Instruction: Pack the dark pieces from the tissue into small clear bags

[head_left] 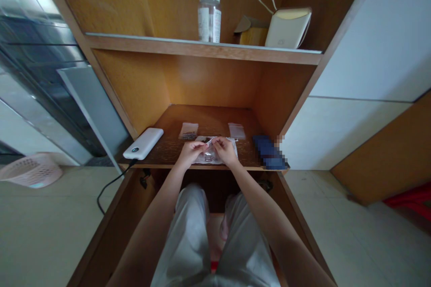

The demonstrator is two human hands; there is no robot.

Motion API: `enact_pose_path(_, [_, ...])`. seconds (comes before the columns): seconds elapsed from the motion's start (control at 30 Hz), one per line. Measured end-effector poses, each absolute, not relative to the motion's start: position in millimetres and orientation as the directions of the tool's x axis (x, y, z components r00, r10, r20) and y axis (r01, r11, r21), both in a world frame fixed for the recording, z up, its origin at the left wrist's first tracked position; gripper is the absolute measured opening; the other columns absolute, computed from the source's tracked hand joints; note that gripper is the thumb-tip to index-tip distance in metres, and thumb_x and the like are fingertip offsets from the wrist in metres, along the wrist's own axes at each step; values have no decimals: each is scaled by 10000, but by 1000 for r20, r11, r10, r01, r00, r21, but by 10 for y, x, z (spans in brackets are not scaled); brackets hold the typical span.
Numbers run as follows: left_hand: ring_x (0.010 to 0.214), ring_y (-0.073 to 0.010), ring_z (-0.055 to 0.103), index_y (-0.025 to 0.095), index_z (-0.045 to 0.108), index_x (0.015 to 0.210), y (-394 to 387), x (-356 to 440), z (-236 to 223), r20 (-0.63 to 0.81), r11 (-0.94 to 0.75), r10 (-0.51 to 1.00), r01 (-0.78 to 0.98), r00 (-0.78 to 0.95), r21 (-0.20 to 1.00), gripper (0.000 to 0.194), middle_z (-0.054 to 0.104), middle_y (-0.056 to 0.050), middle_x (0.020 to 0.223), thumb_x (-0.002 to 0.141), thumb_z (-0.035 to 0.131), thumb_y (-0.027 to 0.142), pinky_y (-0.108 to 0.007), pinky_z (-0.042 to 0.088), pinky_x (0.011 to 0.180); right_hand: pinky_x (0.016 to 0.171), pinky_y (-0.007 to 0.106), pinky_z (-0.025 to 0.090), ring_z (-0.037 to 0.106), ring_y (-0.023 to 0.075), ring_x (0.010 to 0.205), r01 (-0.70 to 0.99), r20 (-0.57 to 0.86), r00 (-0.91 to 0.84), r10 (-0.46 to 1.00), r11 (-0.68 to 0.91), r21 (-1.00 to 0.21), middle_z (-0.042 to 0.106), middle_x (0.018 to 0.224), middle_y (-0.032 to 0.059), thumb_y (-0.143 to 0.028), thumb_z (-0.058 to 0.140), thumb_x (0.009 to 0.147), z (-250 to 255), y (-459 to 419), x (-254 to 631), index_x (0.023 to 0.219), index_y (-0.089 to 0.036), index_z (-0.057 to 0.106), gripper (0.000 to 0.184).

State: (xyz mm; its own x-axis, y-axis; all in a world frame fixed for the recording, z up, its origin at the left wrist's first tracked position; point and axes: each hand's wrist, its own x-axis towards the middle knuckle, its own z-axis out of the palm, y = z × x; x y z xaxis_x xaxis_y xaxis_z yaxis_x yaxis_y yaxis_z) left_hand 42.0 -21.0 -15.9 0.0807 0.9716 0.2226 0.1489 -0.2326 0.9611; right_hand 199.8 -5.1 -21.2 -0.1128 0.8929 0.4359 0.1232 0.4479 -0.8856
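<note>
My left hand (191, 152) and my right hand (225, 150) meet above a clear plastic bag (209, 157) lying on the dark wooden desk (215, 116). Both pinch the bag's upper edge between finger and thumb. Small dark and metallic parts show through the plastic. Beyond my hands lie a small clear packet of dark parts (188, 131) and a small whitish packet (236, 131). Their contents are too small to identify.
A white power bank (143, 143) with a black cable lies at the desk's left. A blurred blue object (269, 152) lies at the right. Above stand a clear bottle (209, 15) and a white pouch (288, 29) on a shelf. Wooden side walls enclose the desk.
</note>
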Motion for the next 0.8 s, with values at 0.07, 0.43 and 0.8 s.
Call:
enact_pose_path(0.07, [615,-173,598,152,712,735,-218,423,-146,226,-235,971,134,74,963,366,675,-44,670,650,683,507,-264,444,587,573,251,430,547,145,609,133,432,-107,896,443,-886,597,664,13,-432,495,805,-211,-50,1998,752,-196,574,255])
enact_pose_path(0.43, [554,-163,581,147,660,676,-272,443,6,134,-134,991,-29,8,991,385,641,-42,577,603,718,521,-281,474,573,483,241,366,444,119,473,152,425,-60,903,429,-890,474,511,-23,-530,427,850,-156,-93,2003,625,-210,507,399])
enact_pose_path(0.8, [586,-168,595,158,685,662,-385,345,392,182,-223,954,159,238,962,294,663,-45,626,687,670,451,-263,452,591,531,248,385,473,134,527,138,469,-87,879,477,-868,493,528,-16,-514,448,844,-111,-114,2016,667,-203,580,382])
